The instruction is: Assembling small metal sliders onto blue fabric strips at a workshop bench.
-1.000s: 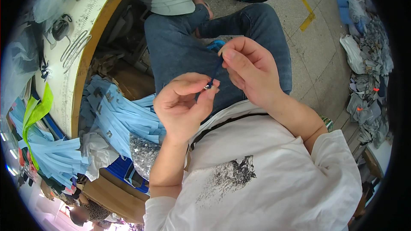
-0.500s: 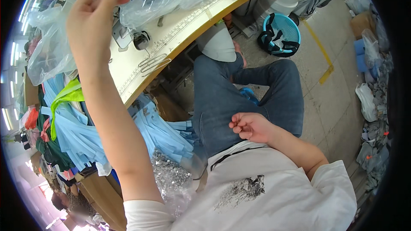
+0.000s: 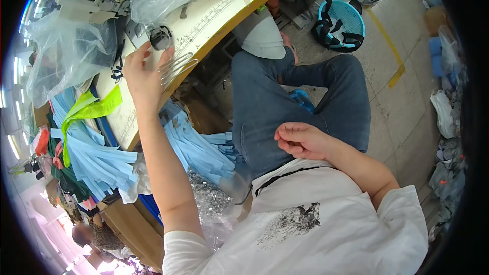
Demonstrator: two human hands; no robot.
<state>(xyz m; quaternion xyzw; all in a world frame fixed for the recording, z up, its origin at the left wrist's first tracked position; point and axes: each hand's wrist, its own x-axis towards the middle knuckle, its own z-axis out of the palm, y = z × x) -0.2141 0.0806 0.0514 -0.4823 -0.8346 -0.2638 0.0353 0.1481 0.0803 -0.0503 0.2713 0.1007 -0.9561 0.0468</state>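
My left hand [image 3: 144,78] is over the white tabletop [image 3: 209,23], thumb and fingers apart and open. Its fingertips are close to a small round dark-rimmed thing [image 3: 161,37], whose kind I cannot make out; whether they touch it is unclear. Bent metal wire loops [image 3: 178,67] lie beside the thumb at the table's edge. Above my lap, my right hand [image 3: 304,141] is loosely closed, its fingers curled with nothing visible in them. A sewing machine [image 3: 97,0] stands beyond my left hand, partly covered by clear plastic [image 3: 66,51].
Light blue fabric strips [image 3: 97,147] hang at the left, with a neon yellow-green strip [image 3: 91,107] over them. A blue basket [image 3: 340,25] stands on the floor. Bags and scraps [image 3: 444,107] line the right side. Another person [image 3: 99,237] is at the far lower left.
My left hand has come down and back from its raised place near the machine to the round thing on the table. The right hand has stayed nearly still, curled.
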